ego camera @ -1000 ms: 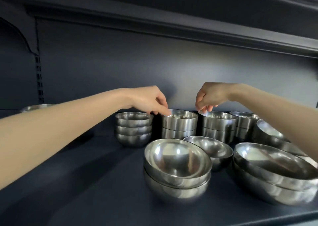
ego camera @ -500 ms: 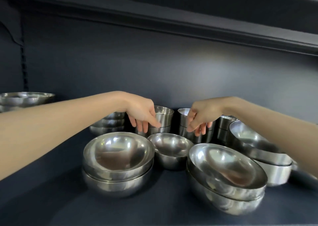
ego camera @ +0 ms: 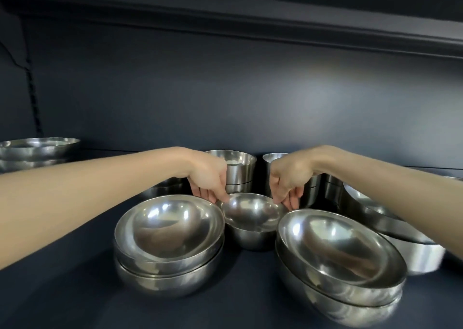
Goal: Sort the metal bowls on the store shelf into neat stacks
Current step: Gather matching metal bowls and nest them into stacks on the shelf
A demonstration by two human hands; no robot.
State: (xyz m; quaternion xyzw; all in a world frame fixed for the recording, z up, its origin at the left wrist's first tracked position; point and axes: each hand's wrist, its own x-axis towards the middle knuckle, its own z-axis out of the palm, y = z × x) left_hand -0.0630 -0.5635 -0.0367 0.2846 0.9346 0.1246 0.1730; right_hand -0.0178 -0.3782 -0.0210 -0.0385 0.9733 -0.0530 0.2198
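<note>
Left hand [ego camera: 210, 180] and right hand [ego camera: 290, 178] pinch the small bowl [ego camera: 253, 212] by its rim, pickup step; next, probably a level lift onto matching bowls

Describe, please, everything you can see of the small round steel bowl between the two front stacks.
The small round steel bowl is shiny, empty and upright on the dark shelf, between a left stack and a right stack of larger bowls, close to both. The left hand and right hand pinch its rim on opposite sides.
</note>
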